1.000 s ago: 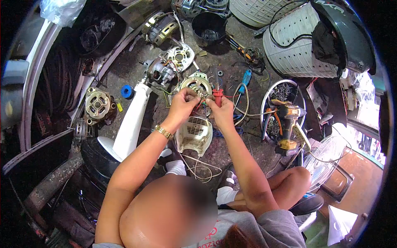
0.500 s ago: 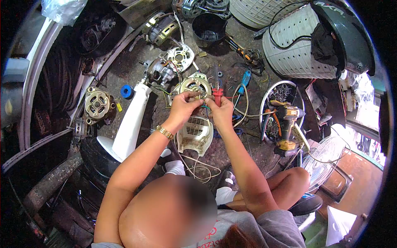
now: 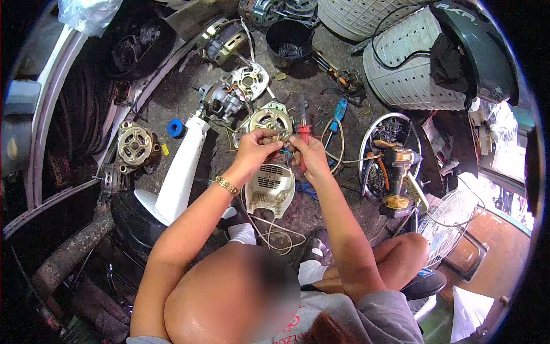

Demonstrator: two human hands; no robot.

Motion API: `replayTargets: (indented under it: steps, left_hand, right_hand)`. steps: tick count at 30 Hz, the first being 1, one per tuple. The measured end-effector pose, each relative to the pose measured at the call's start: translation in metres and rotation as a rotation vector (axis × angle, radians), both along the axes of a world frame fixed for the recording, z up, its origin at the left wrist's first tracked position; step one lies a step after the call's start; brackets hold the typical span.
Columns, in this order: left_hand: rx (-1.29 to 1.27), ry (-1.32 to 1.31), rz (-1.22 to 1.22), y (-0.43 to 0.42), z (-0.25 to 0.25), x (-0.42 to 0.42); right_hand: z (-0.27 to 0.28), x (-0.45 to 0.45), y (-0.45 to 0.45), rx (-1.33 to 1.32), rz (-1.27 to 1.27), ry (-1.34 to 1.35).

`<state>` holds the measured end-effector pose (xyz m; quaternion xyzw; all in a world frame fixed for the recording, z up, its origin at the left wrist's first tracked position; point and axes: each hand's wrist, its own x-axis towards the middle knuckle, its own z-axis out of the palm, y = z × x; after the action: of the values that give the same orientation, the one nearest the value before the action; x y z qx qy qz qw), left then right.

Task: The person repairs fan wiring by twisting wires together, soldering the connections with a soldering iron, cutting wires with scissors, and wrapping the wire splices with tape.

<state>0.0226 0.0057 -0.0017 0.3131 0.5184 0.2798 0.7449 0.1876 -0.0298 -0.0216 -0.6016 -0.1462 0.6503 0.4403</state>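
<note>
the left hand (image 3: 259,148), with a gold watch (image 3: 227,184) on its wrist, is closed in a pinch on thin wires (image 3: 288,152), their ends too small to make out. the right hand (image 3: 310,153) is curled, its thumb and forefinger meeting near the left fingertips, and has hold of a red-handled screwdriver (image 3: 303,131) whose shaft points away from the person. the wires lie between the hands, just beside an open fan motor (image 3: 269,118) on the floor (image 3: 220,150). a cream vented motor housing (image 3: 272,198) lies nearer the person. a blue-handled screwdriver (image 3: 338,114) is to the right, and a white fan stand (image 3: 182,169) to the left.
</note>
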Motion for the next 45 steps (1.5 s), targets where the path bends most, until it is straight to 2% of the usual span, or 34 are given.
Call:
replayTargets:
  steps: [11,23,25,29,31,45]
  left_hand:
    - [0.023,-0.008,-0.009,-0.001,-0.006,-0.001]
    - [0.119,0.068,-0.043,-0.003,-0.007,0.000]
    - [0.101,0.053,-0.040,-0.003,-0.009,-0.001]
    - [0.033,0.028,0.030,-0.001,-0.007,0.002]
    - [0.049,0.057,0.001,0.000,-0.007,0.003]
    - [0.076,0.095,-0.055,-0.001,-0.015,0.002]
  right_hand:
    - [0.002,-0.005,-0.002,0.038,0.030,-0.037]
    - [0.005,-0.016,-0.002,0.069,0.030,-0.221]
    - [0.002,-0.016,-0.003,0.114,0.093,-0.326]
    - [0.004,-0.016,-0.001,0.117,0.094,-0.323]
    - [0.005,-0.012,-0.003,0.050,-0.008,-0.126]
    - [-0.005,-0.010,-0.002,0.060,0.028,-0.176]
